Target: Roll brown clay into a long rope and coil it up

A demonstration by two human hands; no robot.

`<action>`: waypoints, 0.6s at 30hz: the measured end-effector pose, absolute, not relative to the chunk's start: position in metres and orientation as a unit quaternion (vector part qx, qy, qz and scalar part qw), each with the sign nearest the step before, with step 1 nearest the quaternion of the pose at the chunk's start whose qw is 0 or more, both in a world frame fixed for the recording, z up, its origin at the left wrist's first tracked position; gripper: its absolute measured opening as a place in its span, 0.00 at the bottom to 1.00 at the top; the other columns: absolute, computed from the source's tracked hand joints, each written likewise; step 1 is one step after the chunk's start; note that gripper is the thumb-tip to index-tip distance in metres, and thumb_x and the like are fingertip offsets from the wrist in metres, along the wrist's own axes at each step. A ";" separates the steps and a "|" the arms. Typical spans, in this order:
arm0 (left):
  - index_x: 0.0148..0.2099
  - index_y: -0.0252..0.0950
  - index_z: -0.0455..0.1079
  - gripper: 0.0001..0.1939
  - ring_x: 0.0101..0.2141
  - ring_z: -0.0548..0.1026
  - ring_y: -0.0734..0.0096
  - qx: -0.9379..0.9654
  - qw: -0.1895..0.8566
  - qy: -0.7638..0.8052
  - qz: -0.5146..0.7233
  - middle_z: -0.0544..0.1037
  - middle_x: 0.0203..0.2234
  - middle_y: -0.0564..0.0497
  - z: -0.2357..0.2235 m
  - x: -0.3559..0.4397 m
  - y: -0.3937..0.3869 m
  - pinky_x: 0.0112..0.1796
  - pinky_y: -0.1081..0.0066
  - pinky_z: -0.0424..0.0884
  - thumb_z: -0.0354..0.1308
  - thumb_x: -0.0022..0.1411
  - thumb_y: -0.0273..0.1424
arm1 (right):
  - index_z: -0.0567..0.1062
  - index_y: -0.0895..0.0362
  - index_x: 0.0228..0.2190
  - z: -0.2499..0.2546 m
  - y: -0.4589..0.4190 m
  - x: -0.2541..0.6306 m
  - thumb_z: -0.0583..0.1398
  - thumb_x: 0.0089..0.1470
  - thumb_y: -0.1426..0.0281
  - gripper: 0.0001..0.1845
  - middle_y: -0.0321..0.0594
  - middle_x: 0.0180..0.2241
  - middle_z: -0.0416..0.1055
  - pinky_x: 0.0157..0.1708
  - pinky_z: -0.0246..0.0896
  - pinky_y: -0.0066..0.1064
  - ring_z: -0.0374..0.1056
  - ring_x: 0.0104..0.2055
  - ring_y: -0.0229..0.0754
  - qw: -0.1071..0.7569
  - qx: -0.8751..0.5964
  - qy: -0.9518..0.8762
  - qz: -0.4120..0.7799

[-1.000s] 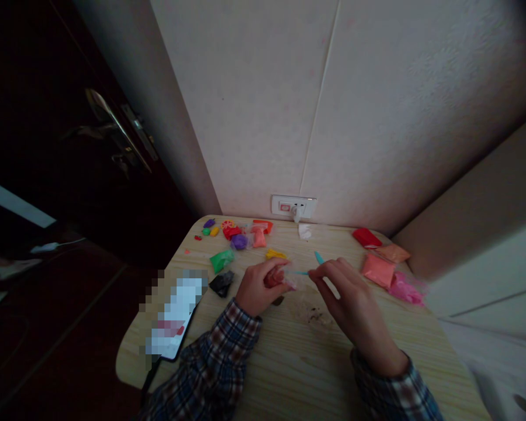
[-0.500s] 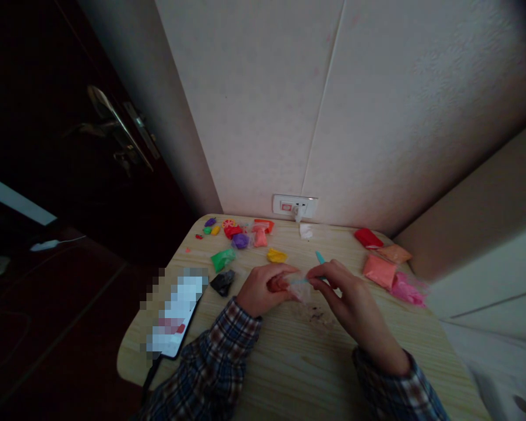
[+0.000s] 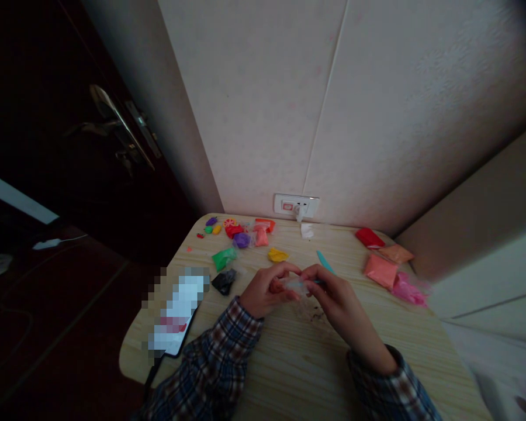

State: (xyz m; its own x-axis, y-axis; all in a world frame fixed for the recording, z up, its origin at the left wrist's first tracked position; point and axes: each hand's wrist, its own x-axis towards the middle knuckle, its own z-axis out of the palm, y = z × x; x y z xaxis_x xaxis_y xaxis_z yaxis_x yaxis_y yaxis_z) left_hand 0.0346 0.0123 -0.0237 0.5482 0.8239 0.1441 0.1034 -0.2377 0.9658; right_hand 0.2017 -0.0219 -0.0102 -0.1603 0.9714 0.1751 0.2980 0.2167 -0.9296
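Note:
My left hand (image 3: 269, 289) is closed around a small clear plastic bag (image 3: 294, 285), with reddish stuff showing between the fingers. Against the bag's right side, my right hand (image 3: 331, 292) pinches a thin blue stick (image 3: 319, 282) whose left end reaches over the bag; its tip is hard to make out. A teal plastic knife (image 3: 325, 261) lies just beyond the right fingers. Beneath the hands, dark crumbs (image 3: 317, 316) lie on a crumpled clear sheet. A yellow piece of clay (image 3: 277, 255) is behind the left hand.
On the wooden table (image 3: 289, 374), a black packet (image 3: 224, 282), a green packet (image 3: 224, 258) and a phone (image 3: 179, 313) lie left. Purple and red packets and small fruit shapes are at the back left. Coral (image 3: 380, 271), pink (image 3: 408, 289) and red packets (image 3: 369, 238) lie right.
My right hand has moved slightly left and closer to my left hand, its fingers now at the bag. More of the teal knife shows behind it.

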 end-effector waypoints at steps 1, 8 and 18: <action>0.44 0.30 0.67 0.36 0.19 0.54 0.80 0.703 0.529 0.326 0.347 0.58 0.19 0.59 -0.025 0.035 0.012 0.20 0.76 0.47 0.55 0.46 0.57 | 0.69 0.56 0.28 -0.012 -0.021 0.201 0.54 0.54 0.66 0.08 0.35 0.24 0.66 0.27 0.55 0.28 0.61 0.26 0.37 0.428 -0.484 -0.645 0.409; 0.49 0.37 0.58 0.29 0.29 0.67 0.77 0.681 0.457 0.355 0.448 0.66 0.35 0.52 -0.023 0.035 0.012 0.29 0.77 0.65 0.64 0.48 0.41 | 0.69 0.57 0.27 -0.022 -0.014 0.201 0.56 0.48 0.62 0.10 0.34 0.22 0.63 0.24 0.53 0.28 0.59 0.25 0.36 0.456 -0.500 -0.555 0.484; 0.46 0.34 0.68 0.17 0.42 0.73 0.66 0.746 0.308 0.373 0.459 0.76 0.41 0.45 -0.017 0.031 0.016 0.43 0.68 0.70 0.62 0.53 0.30 | 0.65 0.56 0.24 -0.023 -0.014 0.208 0.55 0.52 0.58 0.14 0.28 0.14 0.56 0.19 0.45 0.26 0.52 0.18 0.33 0.476 -0.523 -0.525 0.473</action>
